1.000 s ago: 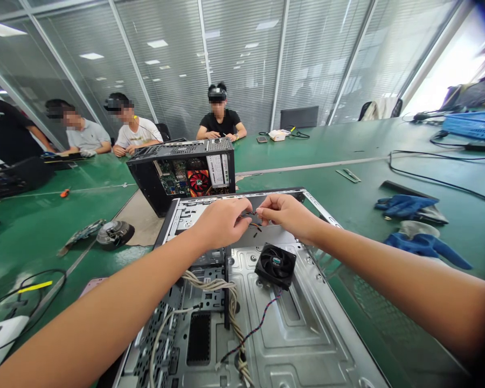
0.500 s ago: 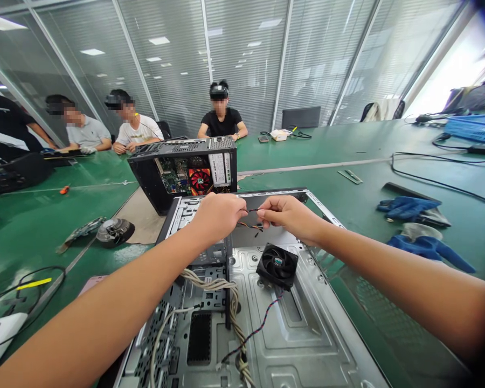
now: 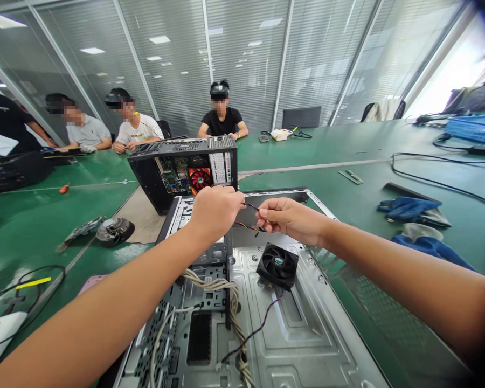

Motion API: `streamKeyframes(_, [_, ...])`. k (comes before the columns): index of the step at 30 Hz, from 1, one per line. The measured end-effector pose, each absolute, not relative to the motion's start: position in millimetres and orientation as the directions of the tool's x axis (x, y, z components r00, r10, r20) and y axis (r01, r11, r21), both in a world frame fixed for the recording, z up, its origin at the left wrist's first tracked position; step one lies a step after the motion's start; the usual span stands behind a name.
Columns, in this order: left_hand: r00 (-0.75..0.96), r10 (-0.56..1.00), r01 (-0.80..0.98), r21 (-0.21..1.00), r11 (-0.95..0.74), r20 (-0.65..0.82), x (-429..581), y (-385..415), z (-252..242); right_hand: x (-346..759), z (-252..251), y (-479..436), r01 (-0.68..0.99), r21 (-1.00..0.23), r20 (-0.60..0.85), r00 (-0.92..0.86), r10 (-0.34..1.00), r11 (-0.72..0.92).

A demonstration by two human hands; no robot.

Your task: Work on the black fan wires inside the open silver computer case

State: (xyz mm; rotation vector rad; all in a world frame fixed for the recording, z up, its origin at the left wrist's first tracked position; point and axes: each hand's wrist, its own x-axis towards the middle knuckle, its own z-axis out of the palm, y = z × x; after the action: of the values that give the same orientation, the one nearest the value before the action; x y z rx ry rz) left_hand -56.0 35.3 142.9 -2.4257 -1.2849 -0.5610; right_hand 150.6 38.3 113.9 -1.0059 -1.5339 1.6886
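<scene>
Together, left hand (image 3: 219, 213) and right hand (image 3: 291, 220), both closed, pinch dark wire (image 3: 251, 206) over open computer case (image 3: 319, 323); fan (image 3: 277, 265) inside.

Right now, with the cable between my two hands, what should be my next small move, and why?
Probably hold the left hand steady and gently roll the thin dark cable with the right hand: both hands pinch it, only a short span shows between them, and orange wires hang below, so a small turn seems safer than a pull.

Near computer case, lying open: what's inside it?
A black fan and twisted beige cables lie inside; what the left hand and left forearm cover cannot be seen.
</scene>
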Motion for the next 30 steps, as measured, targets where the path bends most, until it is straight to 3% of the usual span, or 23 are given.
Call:
streamKeyframes(6, [0.477, 0.745, 0.853, -0.044, -0.519, 0.465, -56.1, 36.8, 141.2, 148.5, 111.9, 38.5, 0.070, -0.998, -0.033, -0.386, 0.922, -0.007])
streamKeyframes(12, [0.471, 0.747, 0.851, -0.020, -0.524, 0.470, -55.9, 36.5, 142.4, 149.3, 110.8, 38.6, 0.105, -0.994, -0.011, -0.396, 0.918, 0.033])
streamKeyframes(20, [0.456, 0.735, 0.872, -0.087, -0.482, 0.501, -55.4, 34.8, 143.3, 147.5, 114.4, 37.3, 0.031, -0.995, -0.102, -0.472, 0.876, -0.099])
streamKeyframes(30, [0.444, 0.764, 0.860, 0.017, -0.510, 0.469, -53.8, 33.6, 141.6, 148.3, 111.3, 38.6, 0.091, -0.993, 0.028, -0.382, 0.924, 0.068])
